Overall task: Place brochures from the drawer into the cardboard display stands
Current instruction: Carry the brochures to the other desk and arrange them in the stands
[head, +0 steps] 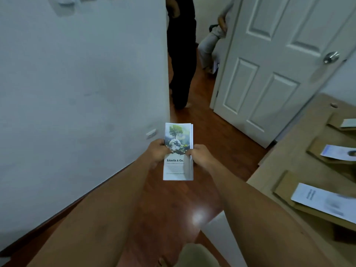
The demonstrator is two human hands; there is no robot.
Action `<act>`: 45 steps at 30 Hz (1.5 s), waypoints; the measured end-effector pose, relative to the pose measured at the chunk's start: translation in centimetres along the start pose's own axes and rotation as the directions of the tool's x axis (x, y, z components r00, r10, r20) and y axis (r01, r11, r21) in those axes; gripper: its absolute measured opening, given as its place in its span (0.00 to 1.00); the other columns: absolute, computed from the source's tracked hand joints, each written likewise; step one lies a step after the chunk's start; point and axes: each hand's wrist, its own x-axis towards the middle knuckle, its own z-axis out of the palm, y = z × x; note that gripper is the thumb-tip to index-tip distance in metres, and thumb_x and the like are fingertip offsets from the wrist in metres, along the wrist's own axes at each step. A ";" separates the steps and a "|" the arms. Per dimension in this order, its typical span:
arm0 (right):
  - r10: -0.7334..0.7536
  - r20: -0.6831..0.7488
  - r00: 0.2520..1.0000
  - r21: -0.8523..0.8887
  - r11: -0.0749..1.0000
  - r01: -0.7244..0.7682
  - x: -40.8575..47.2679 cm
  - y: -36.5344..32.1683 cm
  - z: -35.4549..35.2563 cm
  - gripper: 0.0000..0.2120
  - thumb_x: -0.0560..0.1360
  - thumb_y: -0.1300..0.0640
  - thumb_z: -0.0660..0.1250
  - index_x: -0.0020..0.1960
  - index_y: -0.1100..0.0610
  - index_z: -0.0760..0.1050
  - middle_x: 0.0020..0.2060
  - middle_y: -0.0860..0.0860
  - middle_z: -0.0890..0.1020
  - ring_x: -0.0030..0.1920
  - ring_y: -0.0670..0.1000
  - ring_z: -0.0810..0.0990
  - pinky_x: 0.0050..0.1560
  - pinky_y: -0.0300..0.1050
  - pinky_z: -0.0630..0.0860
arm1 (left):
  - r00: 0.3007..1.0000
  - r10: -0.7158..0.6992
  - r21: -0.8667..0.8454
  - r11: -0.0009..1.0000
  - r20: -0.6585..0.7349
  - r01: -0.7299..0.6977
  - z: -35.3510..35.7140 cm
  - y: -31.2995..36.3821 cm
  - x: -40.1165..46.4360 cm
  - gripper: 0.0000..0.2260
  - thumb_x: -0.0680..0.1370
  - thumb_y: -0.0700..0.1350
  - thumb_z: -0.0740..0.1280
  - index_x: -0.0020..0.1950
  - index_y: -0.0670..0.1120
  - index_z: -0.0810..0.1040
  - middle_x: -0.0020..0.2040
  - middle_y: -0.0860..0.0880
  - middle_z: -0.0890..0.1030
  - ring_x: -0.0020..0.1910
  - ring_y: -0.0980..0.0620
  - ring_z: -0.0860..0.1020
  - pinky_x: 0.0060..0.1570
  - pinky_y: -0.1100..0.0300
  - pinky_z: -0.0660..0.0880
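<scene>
Fingers [169, 149] of the left hand [157, 152] and right hand [200, 156] pinched a brochure stack [178, 151] over the wood floor [173, 205], not yet placed; three cardboard stands [285, 191] on the tabletop [273, 170] at right already held brochures; white wall [77, 93], open door [269, 74].

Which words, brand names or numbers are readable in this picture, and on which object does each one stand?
"Liceria & Co." on the front of the brochure stack, held by the left hand and the right hand.
Small lines under that name: too small to read.
Print on the nearest white brochure in its cardboard stand: blurred, unreadable.
The blue-topped brochure and the farthest brochure: no readable text.
</scene>
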 end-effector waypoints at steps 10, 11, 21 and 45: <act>0.066 -0.151 0.986 0.173 0.984 -0.040 9.0 -2.0 -5.8 0.10 0.75 0.67 0.64 0.55 0.66 0.79 0.50 0.60 0.85 0.49 0.59 0.85 0.49 0.53 0.81 | 0.984 0.043 0.061 0.997 0.174 -0.054 4.9 7.3 11.2 0.13 0.76 0.31 0.68 0.58 0.43 0.79 0.53 0.41 0.85 0.48 0.44 0.84 0.46 0.51 0.82; 0.071 -0.170 0.983 0.179 0.983 -0.040 9.9 -2.3 -6.6 0.10 0.75 0.67 0.64 0.55 0.66 0.79 0.49 0.59 0.85 0.48 0.58 0.85 0.48 0.52 0.81 | 0.981 0.048 0.066 0.996 0.189 -0.061 5.5 8.1 12.4 0.14 0.76 0.31 0.68 0.60 0.43 0.78 0.53 0.42 0.84 0.46 0.45 0.84 0.42 0.53 0.81; 0.120 -0.334 0.935 0.226 0.973 -0.044 18.1 -4.2 -16.8 0.13 0.73 0.66 0.64 0.55 0.67 0.80 0.51 0.60 0.86 0.50 0.58 0.85 0.52 0.54 0.82 | 0.934 0.050 0.092 0.992 0.355 -0.088 14.5 16.9 22.1 0.13 0.77 0.30 0.66 0.57 0.45 0.77 0.48 0.44 0.84 0.42 0.48 0.83 0.41 0.54 0.80; 0.404 -0.668 0.625 0.515 0.857 -0.004 27.8 -3.3 -38.3 0.15 0.71 0.67 0.64 0.56 0.61 0.82 0.50 0.58 0.87 0.46 0.55 0.85 0.42 0.46 0.81 | 0.599 0.023 0.230 0.911 0.800 -0.342 39.9 32.1 36.6 0.15 0.76 0.28 0.64 0.46 0.48 0.79 0.48 0.43 0.85 0.39 0.50 0.82 0.29 0.63 0.77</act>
